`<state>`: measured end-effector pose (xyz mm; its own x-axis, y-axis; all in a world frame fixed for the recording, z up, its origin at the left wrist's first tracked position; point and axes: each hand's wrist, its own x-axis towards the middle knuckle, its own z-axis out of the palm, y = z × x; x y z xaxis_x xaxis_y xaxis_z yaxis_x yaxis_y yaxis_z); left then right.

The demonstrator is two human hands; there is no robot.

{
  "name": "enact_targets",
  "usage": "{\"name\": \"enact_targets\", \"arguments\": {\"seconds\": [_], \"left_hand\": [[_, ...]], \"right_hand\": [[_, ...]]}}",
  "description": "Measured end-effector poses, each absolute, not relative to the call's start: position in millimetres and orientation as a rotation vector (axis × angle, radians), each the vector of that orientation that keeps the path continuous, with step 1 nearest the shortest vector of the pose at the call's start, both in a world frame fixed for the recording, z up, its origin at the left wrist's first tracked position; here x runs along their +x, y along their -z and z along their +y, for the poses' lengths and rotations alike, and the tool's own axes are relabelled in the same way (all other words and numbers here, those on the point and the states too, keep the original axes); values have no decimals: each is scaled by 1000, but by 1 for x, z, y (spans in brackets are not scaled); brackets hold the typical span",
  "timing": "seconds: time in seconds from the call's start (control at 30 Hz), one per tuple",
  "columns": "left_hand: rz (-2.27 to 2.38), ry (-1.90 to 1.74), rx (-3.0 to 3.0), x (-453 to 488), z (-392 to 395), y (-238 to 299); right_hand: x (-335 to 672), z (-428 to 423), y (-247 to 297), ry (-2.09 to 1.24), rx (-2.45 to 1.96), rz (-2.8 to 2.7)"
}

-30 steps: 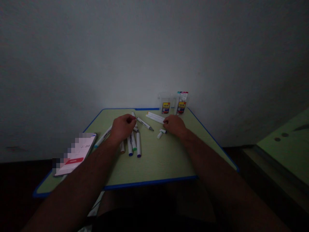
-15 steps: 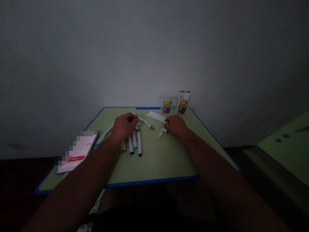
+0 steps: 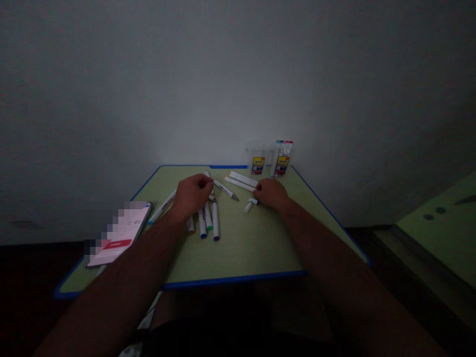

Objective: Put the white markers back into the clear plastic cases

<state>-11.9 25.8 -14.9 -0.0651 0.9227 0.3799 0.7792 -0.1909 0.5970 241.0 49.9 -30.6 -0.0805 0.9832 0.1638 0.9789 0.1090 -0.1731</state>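
My left hand [image 3: 193, 194] is closed in a pinch at the back end of an uncapped marker [image 3: 225, 190], whose dark tip points right and toward me. Below and around that hand lie several white markers [image 3: 215, 220] with coloured ends: blue, green, purple and orange. My right hand [image 3: 273, 192] has its fingers closed on the right ends of two white markers [image 3: 241, 180], which lie side by side and fan slightly apart at the left. Just below its fingers rest two small white caps [image 3: 248, 207].
Two clear marker cases [image 3: 258, 163] stand at the back by the wall; the right one holds several markers [image 3: 284, 148]. A tablet or phone [image 3: 119, 235] with a lit screen lies at the left. The green table [image 3: 245, 253] has a blue edge.
In my right hand the two white markers have spread apart at their left ends. My left hand and the uncapped marker look nearly the same.
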Motion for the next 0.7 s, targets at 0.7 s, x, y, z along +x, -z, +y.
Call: {"name": "enact_targets", "arguments": {"seconds": [0.7], "left_hand": [[1709, -1429, 1770, -19, 37, 22]], "right_hand": [[237, 46, 23, -337, -1324, -1913]]}}
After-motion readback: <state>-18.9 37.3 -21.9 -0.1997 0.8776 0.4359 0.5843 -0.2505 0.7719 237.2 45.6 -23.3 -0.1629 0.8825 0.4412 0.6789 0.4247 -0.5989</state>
